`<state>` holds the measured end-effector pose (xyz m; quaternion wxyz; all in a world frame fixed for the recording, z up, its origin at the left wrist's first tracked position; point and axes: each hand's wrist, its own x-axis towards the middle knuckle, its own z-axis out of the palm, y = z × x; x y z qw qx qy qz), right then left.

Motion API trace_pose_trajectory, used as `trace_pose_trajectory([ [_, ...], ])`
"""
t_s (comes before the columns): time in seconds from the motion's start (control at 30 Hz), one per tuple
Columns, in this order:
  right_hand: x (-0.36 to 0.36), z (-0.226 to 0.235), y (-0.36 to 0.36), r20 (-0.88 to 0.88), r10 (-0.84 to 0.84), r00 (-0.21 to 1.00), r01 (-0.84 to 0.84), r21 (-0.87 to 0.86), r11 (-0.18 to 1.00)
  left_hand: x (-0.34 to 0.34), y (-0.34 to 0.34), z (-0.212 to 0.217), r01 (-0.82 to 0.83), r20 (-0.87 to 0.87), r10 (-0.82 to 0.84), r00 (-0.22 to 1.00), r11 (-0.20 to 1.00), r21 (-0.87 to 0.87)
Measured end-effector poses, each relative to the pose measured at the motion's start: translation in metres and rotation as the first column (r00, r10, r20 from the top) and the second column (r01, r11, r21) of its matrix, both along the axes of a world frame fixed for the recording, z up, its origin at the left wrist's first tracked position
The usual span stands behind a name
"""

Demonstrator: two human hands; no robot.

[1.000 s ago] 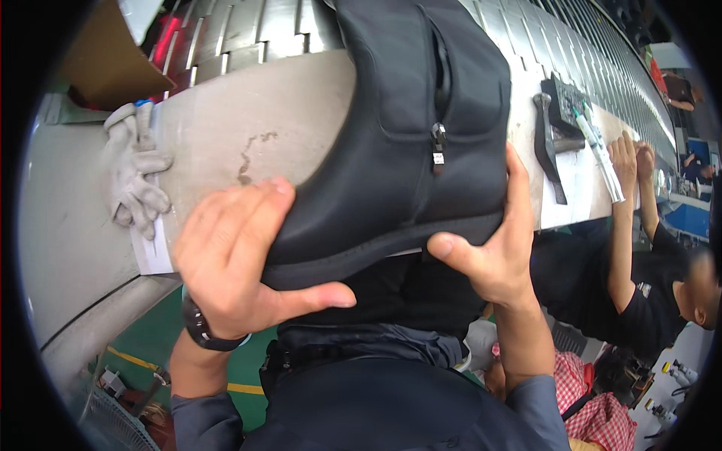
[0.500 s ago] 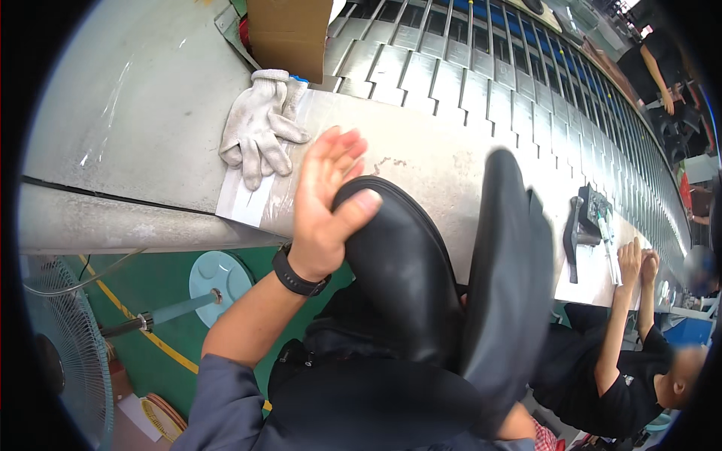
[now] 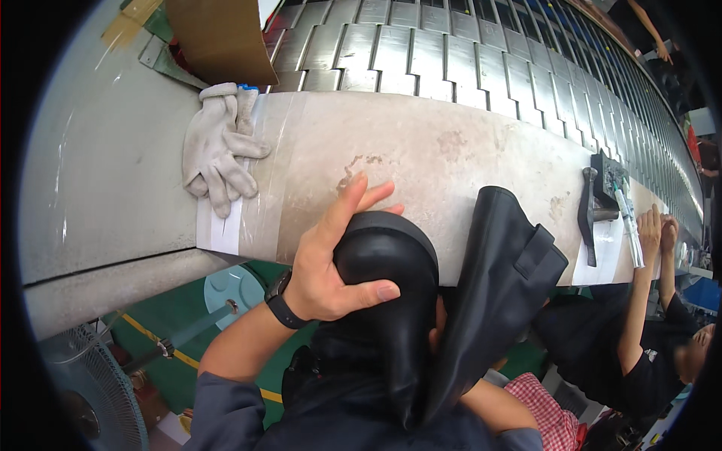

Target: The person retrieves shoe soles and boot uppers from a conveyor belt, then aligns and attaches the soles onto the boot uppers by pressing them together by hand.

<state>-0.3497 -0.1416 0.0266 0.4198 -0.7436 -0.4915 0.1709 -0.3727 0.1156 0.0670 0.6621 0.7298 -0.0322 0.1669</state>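
Note:
A black backpack (image 3: 481, 301) stands on edge against the front of the worn grey workbench (image 3: 421, 158), folded so that one rounded part bulges left. My left hand (image 3: 331, 259) grips that rounded black part, with the fingers spread over its top and the thumb across its front. A black watch sits on that wrist. My right hand is hidden behind the bag; only the forearm (image 3: 496, 410) shows below it.
A pair of dirty white work gloves (image 3: 218, 154) lies on the bench at the left. A slatted metal conveyor (image 3: 481, 60) runs behind, with a cardboard box (image 3: 218, 37) on it. At the right a co-worker's hands (image 3: 654, 229) rest near black tools (image 3: 594, 207). A fan (image 3: 90, 391) stands on the floor.
The bag has shifted right and opened out more on the bench. My left hand moved from lying flat on the bench edge to gripping the bag's rounded part.

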Motion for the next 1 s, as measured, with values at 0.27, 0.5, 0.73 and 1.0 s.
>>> trace_pose_trajectory([
  [0.27,0.003,0.002,-0.002,0.0,0.015,1.0,-0.015,-0.001,1.0,0.006,0.017,0.022,-0.108,0.092,0.07,0.993,0.846,0.523],
  [0.5,-0.005,0.003,-0.016,0.016,-0.006,1.0,0.006,0.031,1.0,0.022,0.033,0.055,0.117,-0.165,-0.016,0.986,0.772,0.625],
  [0.73,-0.001,0.012,-0.023,0.031,-0.037,0.999,0.034,0.075,0.997,0.051,0.042,0.067,0.375,-0.177,-0.336,0.925,0.732,0.568],
  [1.0,-0.014,0.012,-0.054,0.029,0.056,0.998,-0.06,0.195,0.979,0.052,0.042,0.049,0.303,-0.199,-0.239,0.95,0.853,0.424],
])
